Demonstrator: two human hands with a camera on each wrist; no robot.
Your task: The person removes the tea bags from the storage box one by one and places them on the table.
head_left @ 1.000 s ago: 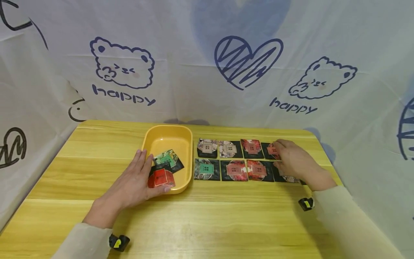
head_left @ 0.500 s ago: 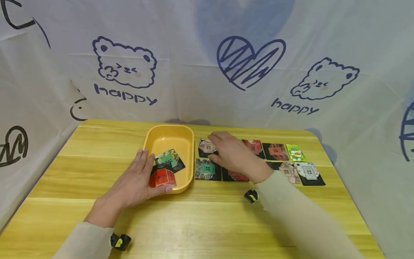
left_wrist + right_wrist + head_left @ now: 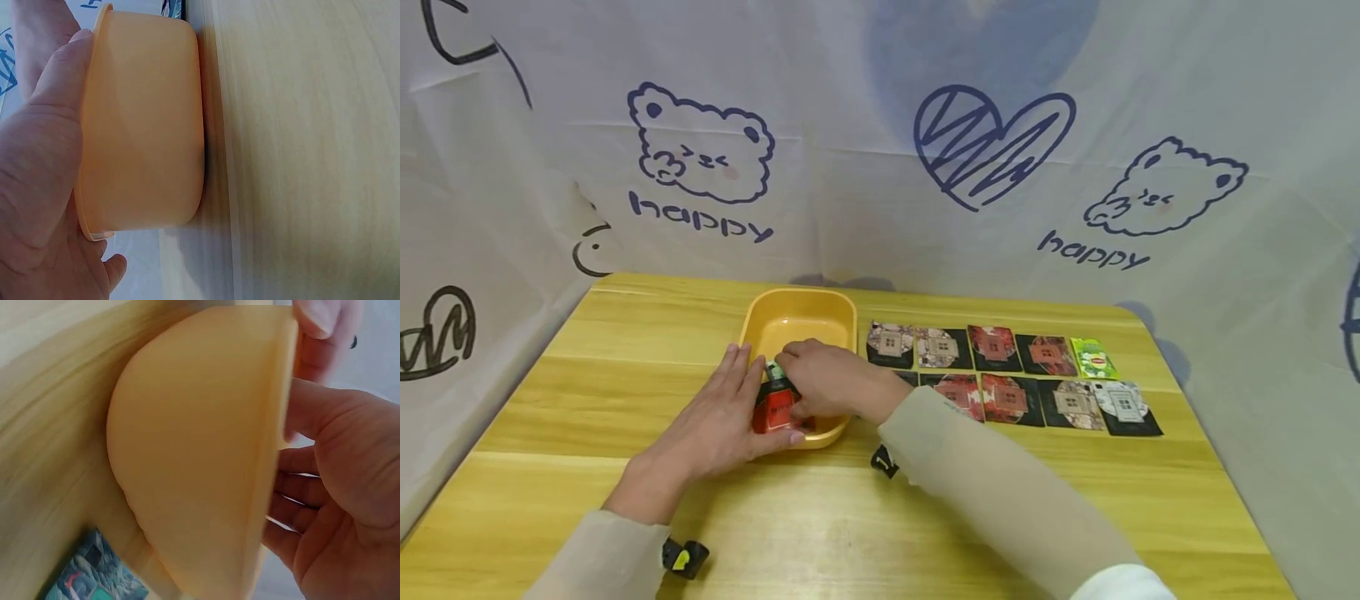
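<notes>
A yellow plastic tray (image 3: 801,292) stands on the table with two tea bag sachets in it. My left hand (image 3: 711,421) rests along its left side, fingers fairly straight over the rim and thumb across the near edge. Inside the tray is my right hand (image 3: 835,379), reaching down with bent fingers. Beneath those fingers shows a corner of the green-labelled sachet (image 3: 773,372); the red-labelled sachet (image 3: 779,408) lies just in front, beside the thumb. The tray wall (image 3: 194,450) hides the right fingertips in the right wrist view, so I cannot tell whether they pinch a sachet.
Right of the tray, several black sachets lie in two rows, such as a red one (image 3: 995,346) and a white one (image 3: 1125,407). A bright green sachet (image 3: 1093,358) ends the far row. The right sleeve (image 3: 985,475) partly covers the near row. A printed cloth (image 3: 850,208) hangs behind.
My right hand has swept left from the right end of the sachet rows, over them, and into the tray. My left hand stays at the tray's side. The view has shifted slightly.
</notes>
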